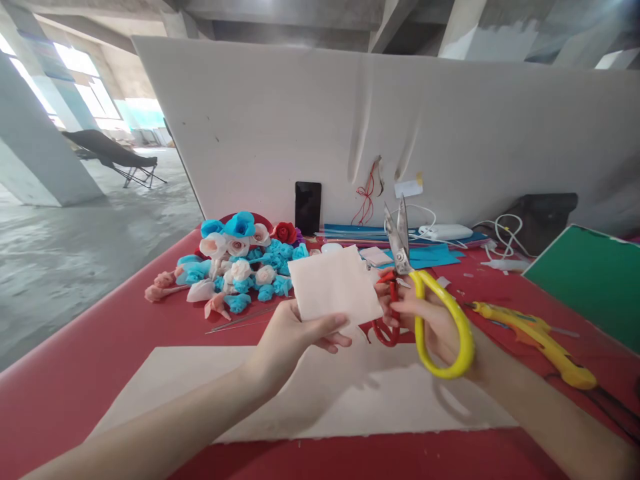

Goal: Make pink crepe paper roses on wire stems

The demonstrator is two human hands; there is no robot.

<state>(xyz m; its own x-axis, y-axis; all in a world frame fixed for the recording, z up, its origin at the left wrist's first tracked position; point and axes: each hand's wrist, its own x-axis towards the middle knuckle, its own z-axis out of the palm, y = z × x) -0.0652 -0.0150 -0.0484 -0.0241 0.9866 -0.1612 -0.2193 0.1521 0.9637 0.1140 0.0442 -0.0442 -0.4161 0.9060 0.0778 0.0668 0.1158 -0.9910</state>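
Observation:
A pale pink piece of paper [334, 285] is held up over the table, its lower edge pinched between the thumb and fingers of my left hand [293, 337]. My right hand [433, 320] has a pair of scissors [447, 327] with a big yellow handle loop hanging about it. Their metal blades point up and away, slightly parted. Fingertips of that hand reach the paper's right edge. A red handle loop [391, 327] shows at these fingers; whether it belongs to the same scissors I cannot tell. Beneath both hands lies a long pale paper sheet [185, 387].
Blue, white, pink and red paper flowers [240, 267] are heaped at the left back of the red table [65, 400]. A phone [308, 208] leans on the white board [250, 113]. Right lie a yellow glue gun [540, 340], a green board [590, 287] and a white power strip [445, 232].

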